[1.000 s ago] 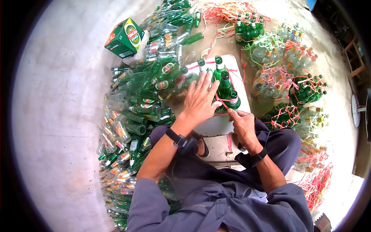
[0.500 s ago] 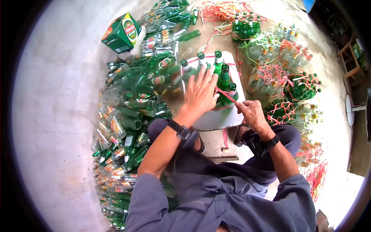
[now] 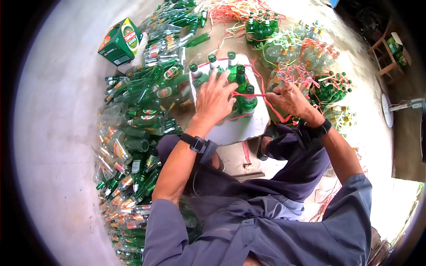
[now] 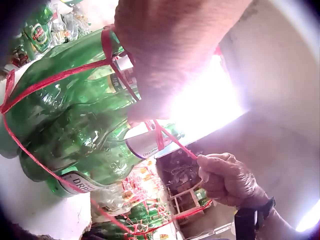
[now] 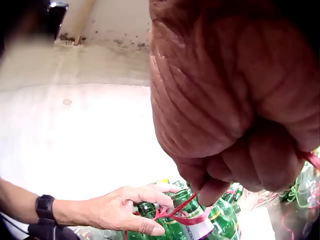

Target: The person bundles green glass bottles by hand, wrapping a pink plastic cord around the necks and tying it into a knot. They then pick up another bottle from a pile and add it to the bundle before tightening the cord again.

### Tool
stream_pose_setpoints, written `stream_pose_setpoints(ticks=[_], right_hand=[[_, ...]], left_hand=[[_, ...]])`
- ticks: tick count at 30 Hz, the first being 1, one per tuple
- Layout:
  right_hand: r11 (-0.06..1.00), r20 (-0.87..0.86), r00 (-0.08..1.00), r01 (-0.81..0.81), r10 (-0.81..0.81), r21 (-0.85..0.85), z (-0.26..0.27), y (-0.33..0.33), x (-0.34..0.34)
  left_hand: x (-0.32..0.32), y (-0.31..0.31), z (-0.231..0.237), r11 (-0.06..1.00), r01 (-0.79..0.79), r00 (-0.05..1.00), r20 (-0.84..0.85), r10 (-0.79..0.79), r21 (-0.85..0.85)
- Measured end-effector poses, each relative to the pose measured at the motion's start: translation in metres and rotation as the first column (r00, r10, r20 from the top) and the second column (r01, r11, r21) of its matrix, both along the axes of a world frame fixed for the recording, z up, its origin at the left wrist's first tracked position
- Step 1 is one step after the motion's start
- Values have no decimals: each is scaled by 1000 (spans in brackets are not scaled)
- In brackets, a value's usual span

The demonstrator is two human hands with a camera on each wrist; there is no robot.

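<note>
Several green glass bottles stand bunched on a white slab. Red plastic twine runs round their bodies and up to their necks. My left hand rests on the bottle tops with its fingers spread; in the right wrist view its thumb and fingers lie nearly straight beside the necks. To the right of the bunch, my right hand is curled into a fist and grips the red twine, which stretches taut from the bottle necks to its fingers. A loose length of twine hangs beyond that fist in the left wrist view.
Loose bottles lie heaped along the left, with a green carton above them. Tied bottle bundles stand on the right. A twine pile lies at the far end, and a wooden frame stands far right.
My right hand has moved right and slightly up, away from the bottles, drawing out a longer taut stretch of twine. My left hand has stayed on the bottle tops. The head view has shifted.
</note>
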State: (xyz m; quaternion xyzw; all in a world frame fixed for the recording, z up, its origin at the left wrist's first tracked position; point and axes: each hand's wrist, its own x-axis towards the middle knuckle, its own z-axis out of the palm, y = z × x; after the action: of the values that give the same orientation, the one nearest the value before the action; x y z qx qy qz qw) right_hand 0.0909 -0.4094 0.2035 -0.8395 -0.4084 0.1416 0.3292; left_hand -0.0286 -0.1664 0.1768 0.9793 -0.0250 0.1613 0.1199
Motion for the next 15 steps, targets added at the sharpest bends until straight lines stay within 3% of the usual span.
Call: stream_pose_setpoints(ticks=[6, 10, 11, 13, 15], right_hand=[[999, -139, 990, 28, -25, 19, 12, 4, 19], [999, -67, 997, -23, 25, 29, 8, 0, 41], [992, -24, 1000, -17, 14, -124, 16, -6, 48], [984, 16, 999, -40, 44, -171, 31, -12, 59], [998, -102, 994, -37, 32, -50, 41, -18, 67]], left_hand=[[-1, 0, -4, 998, 38, 996, 80, -42, 52], [0, 0, -7, 998, 39, 997, 68, -43, 55], [1, 0, -7, 997, 41, 997, 63, -45, 64], [2, 0, -7, 997, 47, 996, 75, -52, 65], [3, -1, -5, 996, 56, 994, 88, -62, 69]])
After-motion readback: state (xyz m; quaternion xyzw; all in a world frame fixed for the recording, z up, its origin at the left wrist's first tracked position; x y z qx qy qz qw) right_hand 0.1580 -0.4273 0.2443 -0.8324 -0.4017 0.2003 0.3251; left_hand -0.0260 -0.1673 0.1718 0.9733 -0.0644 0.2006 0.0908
